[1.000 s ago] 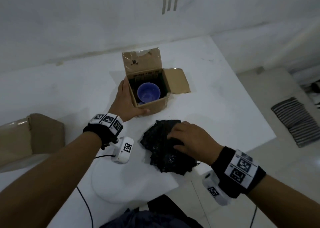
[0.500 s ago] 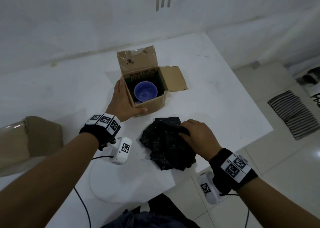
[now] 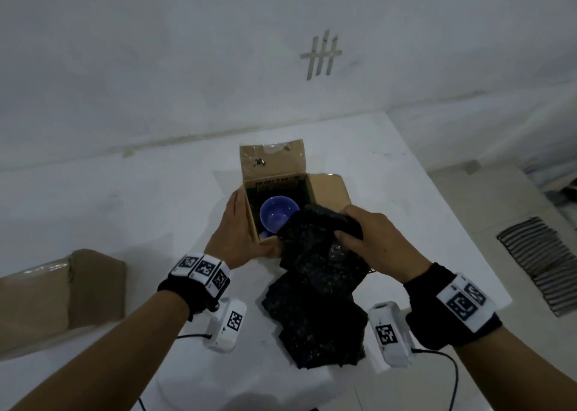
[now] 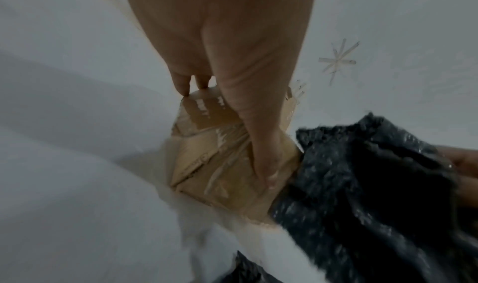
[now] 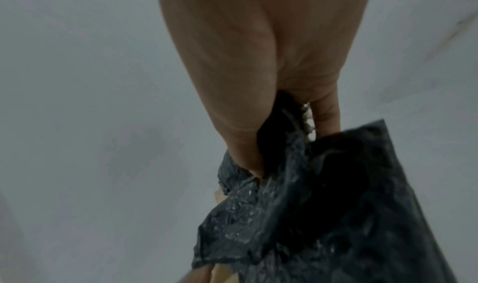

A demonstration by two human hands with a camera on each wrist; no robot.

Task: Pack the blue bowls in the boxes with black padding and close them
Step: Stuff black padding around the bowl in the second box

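Well, at the far left of the head view a second brown cardboard box (image 3: 62, 295) with a glossy taped top is cut off by the frame edge, so its contents stay hidden. The left hand (image 3: 239, 235) braces the open brown cardboard box (image 3: 327, 188) on the white tabletop (image 3: 125, 210) — fingers straight along the left wall, thumb curled round the near corner; in the left wrist view the thumb (image 4: 264, 156) presses the taped cardboard. Inside sits the round blue bowl (image 3: 276, 220), its near right rim covered by padding, with something else blue barely showing below it, too hidden to make out. The back flap stands upright and the right flap lies folded outward. The right hand (image 3: 371, 238) clenches a sheet of crumpled black bubble-wrap padding (image 3: 315, 242) over the box's near right corner — thumb and fingers pinch a fold, as the right wrist view shows, though blurred. Beneath it the stack of black padding sheets (image 3: 315, 326) lies near the table's front edge. A striped grey mat (image 3: 543, 260) lies on the floor at far right, partly cut off.
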